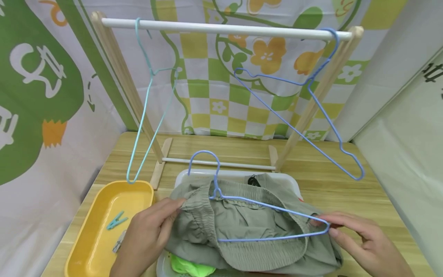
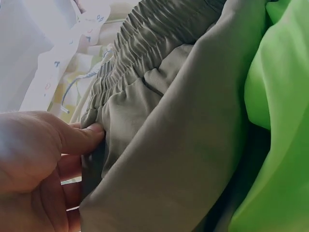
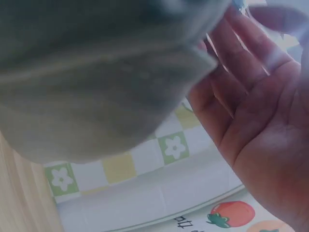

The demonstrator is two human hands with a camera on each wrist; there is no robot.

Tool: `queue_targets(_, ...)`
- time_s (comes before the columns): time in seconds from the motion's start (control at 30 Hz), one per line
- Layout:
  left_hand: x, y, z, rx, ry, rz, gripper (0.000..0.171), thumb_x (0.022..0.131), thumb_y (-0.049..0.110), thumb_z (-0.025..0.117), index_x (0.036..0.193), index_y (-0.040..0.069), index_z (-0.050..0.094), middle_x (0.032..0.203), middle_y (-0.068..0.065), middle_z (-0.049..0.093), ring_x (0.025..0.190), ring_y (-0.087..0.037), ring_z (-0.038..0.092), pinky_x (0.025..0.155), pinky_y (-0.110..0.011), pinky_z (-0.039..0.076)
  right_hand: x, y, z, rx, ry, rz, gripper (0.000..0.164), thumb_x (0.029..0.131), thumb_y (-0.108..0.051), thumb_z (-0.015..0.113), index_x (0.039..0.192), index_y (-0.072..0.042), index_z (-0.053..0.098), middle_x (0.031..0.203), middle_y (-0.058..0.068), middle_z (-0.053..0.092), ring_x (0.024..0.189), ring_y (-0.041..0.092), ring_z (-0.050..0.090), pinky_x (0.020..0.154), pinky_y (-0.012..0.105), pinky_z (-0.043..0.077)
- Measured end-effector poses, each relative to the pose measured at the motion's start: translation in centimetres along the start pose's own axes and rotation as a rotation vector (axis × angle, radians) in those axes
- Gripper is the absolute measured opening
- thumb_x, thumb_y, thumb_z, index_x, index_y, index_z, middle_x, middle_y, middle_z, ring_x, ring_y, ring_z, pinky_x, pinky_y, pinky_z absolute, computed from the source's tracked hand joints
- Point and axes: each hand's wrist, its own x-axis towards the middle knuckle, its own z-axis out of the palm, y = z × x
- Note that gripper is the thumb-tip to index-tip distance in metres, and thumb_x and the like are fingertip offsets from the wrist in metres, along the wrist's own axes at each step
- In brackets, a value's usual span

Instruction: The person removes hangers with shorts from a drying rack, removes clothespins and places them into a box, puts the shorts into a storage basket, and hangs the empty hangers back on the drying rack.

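Note:
Grey-green elastic-waist pants [image 1: 263,257] lie heaped over a whitish tray with their waist opening spread. My left hand [image 1: 149,229] pinches the left side of the waistband between thumb and fingers; the left wrist view shows the gathered elastic [image 2: 145,43] close up. A blue hanger [image 1: 273,206] lies across the opening, its left part inside the waist and its hook standing above the band. At the hanger's right end, my right hand [image 1: 367,238] pinches the corner between thumb and fingers, by the waistband's right side. The right wrist view shows the right hand [image 3: 270,106] beside blurred cloth.
A rack with a white rod [image 1: 225,27] stands behind, carrying a teal hanger [image 1: 143,115] and another blue hanger [image 1: 277,113]. Left is a yellow tray [image 1: 84,231] holding clothespins [image 1: 117,221]. Bright green cloth [image 1: 190,266] lies under the pants in the whitish tray [image 1: 180,177].

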Motion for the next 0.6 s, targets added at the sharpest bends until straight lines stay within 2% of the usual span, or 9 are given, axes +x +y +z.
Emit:
queue_targets(0.13, 0.1, -0.1, 0.2, 0.027, -0.012, 0.022, 0.036, 0.085, -0.007, 0.076, 0.115, 0.013, 0.079, 0.1, 0.01, 0.074, 0.081, -0.002, 0.065, 0.067, -0.025, 0.056, 0.1, 0.2, 0.2, 0.151, -0.039, -0.006, 0.046, 0.083, 0.034, 0.053, 0.122, 0.013, 0.066, 0.11, 0.019, 0.074, 0.108, 0.019, 0.071, 0.091, 0.02, 0.053)
queue_targets(0.23, 0.3, -0.2, 0.3, 0.038, -0.036, 0.036, 0.035, 0.085, -0.004, 0.077, 0.116, 0.014, 0.079, 0.104, 0.009, 0.075, 0.088, -0.006, 0.07, 0.069, -0.03, 0.059, 0.4, 0.3, 0.5, 0.14, -0.071, -0.026, 0.045, 0.084, 0.032, 0.056, 0.121, 0.01, 0.068, 0.108, 0.017, 0.075, 0.105, 0.018, 0.072, 0.089, 0.019, 0.053)
queue_targets(0.33, 0.4, -0.4, 0.5, 0.028, -0.054, 0.04, 0.033, 0.086, -0.003, 0.077, 0.115, 0.013, 0.079, 0.104, 0.008, 0.075, 0.085, -0.005, 0.069, 0.068, -0.031, 0.059, 0.7, 0.3, 0.8, 0.101, -0.102, -0.042, 0.046, 0.083, 0.03, 0.06, 0.12, 0.006, 0.071, 0.106, 0.013, 0.076, 0.103, 0.017, 0.072, 0.088, 0.019, 0.054)
queue_targets(0.4, 0.5, -0.5, 0.5, 0.021, -0.063, 0.034, 0.032, 0.086, -0.003, 0.078, 0.114, 0.012, 0.079, 0.103, 0.008, 0.075, 0.084, -0.004, 0.067, 0.068, -0.03, 0.058, 0.8, 0.2, 0.9, 0.116, -0.117, -0.045, 0.045, 0.083, 0.03, 0.06, 0.121, 0.007, 0.07, 0.106, 0.013, 0.076, 0.102, 0.017, 0.072, 0.088, 0.02, 0.054)
queue_targets(0.5, 0.6, -0.7, 0.6, -0.005, -0.085, 0.02, 0.032, 0.086, -0.002, 0.078, 0.115, 0.011, 0.079, 0.105, 0.006, 0.075, 0.087, -0.006, 0.068, 0.07, -0.03, 0.059, 0.9, 0.3, 1.1, 0.223, -0.136, -0.037, 0.043, 0.088, 0.033, 0.052, 0.123, 0.011, 0.065, 0.108, 0.016, 0.075, 0.103, 0.019, 0.072, 0.085, 0.025, 0.057)
queue_targets(0.6, 0.6, -0.7, 0.6, -0.029, -0.111, -0.004, 0.03, 0.088, -0.001, 0.078, 0.116, 0.011, 0.079, 0.108, 0.005, 0.076, 0.094, -0.009, 0.071, 0.075, -0.032, 0.06, 0.9, 0.6, 1.1, 0.324, -0.118, -0.042, 0.041, 0.092, 0.034, 0.04, 0.123, 0.016, 0.06, 0.109, 0.019, 0.073, 0.103, 0.02, 0.072, 0.08, 0.027, 0.058)
